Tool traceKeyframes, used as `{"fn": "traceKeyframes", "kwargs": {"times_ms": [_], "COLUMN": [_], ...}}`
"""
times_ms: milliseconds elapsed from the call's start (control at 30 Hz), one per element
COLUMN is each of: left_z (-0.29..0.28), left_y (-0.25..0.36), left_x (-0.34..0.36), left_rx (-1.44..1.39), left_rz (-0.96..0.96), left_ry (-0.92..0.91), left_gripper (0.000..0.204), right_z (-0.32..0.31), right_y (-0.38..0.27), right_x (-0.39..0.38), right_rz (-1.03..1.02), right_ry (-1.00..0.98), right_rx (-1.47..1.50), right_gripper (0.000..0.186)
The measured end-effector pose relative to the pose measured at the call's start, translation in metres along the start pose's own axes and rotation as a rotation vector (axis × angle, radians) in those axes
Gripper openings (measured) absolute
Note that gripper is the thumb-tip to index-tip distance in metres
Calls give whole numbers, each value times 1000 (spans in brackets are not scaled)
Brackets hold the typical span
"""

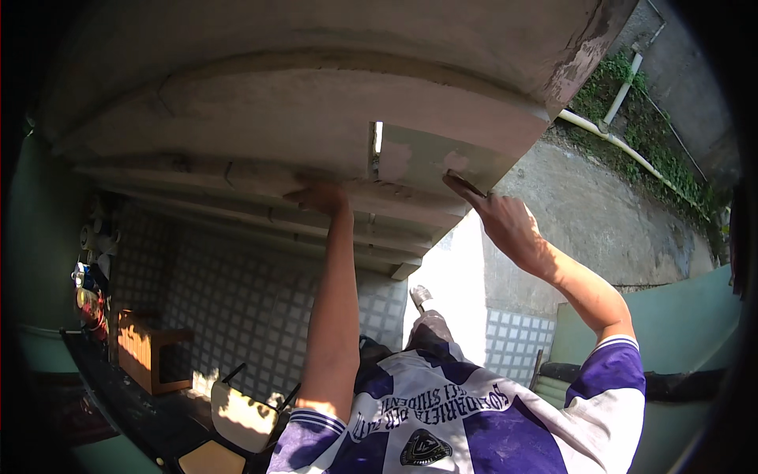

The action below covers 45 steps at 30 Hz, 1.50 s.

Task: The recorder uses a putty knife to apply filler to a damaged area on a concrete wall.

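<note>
My left hand (320,196) reaches up to the ledge along the bottom of a pinkish-brown plastered beam (268,118). Its fingers are stretched out, in shade and slightly blurred, with nothing seen in them. My right hand (512,225) is closed near the beam's right corner. From it a slim, dark shape (463,184) points up-left; I cannot make out whether this is a tool or a shaded finger. Its tip meets the lower edge of a flat grey-green rectangle (422,154) with pinkish patches. A bright narrow slit (377,138) runs down the rectangle's left side.
Stepped ledges (395,237) lie under the beam. Below is a tiled floor (245,288), with a wooden stool (146,351) and a chair (241,419) at lower left. White pipes (624,146) cross the planted concrete bank at right. A pale green wall (647,324) stands beside my right elbow.
</note>
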<state>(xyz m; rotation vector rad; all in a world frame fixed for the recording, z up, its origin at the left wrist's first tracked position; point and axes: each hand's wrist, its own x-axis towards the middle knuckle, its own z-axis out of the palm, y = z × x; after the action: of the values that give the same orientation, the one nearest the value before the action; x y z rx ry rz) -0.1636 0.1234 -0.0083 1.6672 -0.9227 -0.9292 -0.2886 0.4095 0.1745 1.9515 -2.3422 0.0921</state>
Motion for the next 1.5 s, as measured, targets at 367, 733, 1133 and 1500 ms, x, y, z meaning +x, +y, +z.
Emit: {"fn": "traceKeyframes", "kwargs": {"times_ms": [367,733,1133,1500], "left_z": [5,-3,1,-7], "left_y": [-18,16,13,19], "left_x": [22,-12,-14,-16], "left_rx": [-13,-92,-133,-47], "left_rz": [-47,-128,-113,-91], "left_ry": [-8,-29,-56,-58], "left_gripper": [83,84,82,82], "right_z": [6,3,14,28], "right_y": [-10,-4,-1,-8], "right_x": [3,-2,2,33], "right_rz": [34,65,30,-149], "right_ry": [5,-29,-34,83], "right_rx": [-50,-69,-96,-69], "right_gripper": [85,79,81,74]}}
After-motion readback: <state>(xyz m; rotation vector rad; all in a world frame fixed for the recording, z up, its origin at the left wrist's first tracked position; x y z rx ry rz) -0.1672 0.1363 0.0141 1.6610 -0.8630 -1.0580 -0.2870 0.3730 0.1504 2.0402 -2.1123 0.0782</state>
